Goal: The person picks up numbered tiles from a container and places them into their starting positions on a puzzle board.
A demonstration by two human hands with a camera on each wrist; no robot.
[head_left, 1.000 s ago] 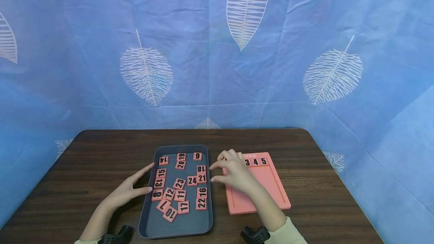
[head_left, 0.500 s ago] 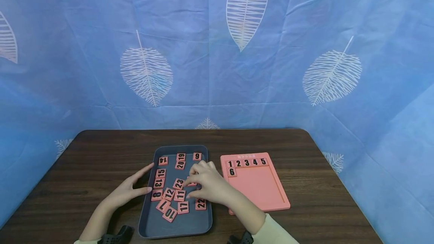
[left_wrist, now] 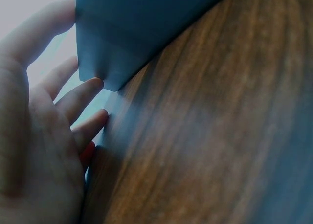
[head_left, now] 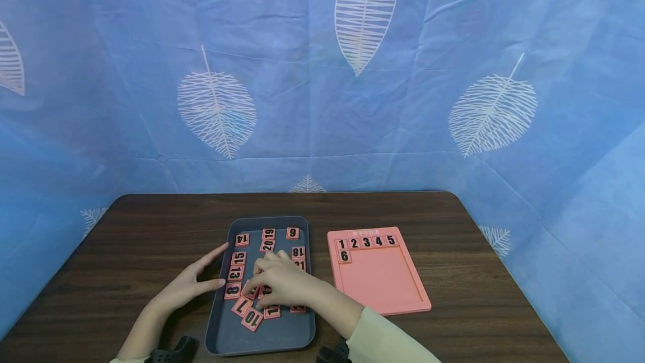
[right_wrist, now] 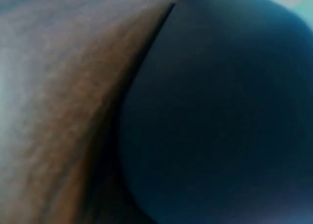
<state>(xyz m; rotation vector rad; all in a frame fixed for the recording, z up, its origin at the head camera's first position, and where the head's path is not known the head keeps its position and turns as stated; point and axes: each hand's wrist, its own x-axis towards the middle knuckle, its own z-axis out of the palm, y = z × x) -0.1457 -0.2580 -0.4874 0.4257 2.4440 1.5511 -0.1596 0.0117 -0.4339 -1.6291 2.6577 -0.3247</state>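
Note:
A grey tray [head_left: 221,335] holds many pink number tiles, among them a 7 tile [head_left: 242,306] and a 10 tile [head_left: 252,319]. My right hand [head_left: 282,282] is over the tray's middle, thumb and index finger apart, the tips right by the 7 tile's upper edge. It partly covers the 12 and 11 tiles. My left hand [head_left: 188,282] lies along the tray's left side, fingers extended at the rim. In the left wrist view, its fingertips touch the tray's outer wall [left_wrist: 132,33]. The pink board [head_left: 383,284] carries tiles 1 to 5 in its top row and a 6 tile [head_left: 344,256] below the 1.
The tray and board lie side by side on a dark wooden table [head_left: 484,296]. A blue cloth [head_left: 312,99] with white leaf prints hangs behind the table. The right wrist view shows mostly a dark, blurred surface [right_wrist: 220,111].
My right hand has moved left from the board's upper left corner to the tray's middle, uncovering the 1, 2 and 6 tiles. My left hand has stayed at the tray's rim.

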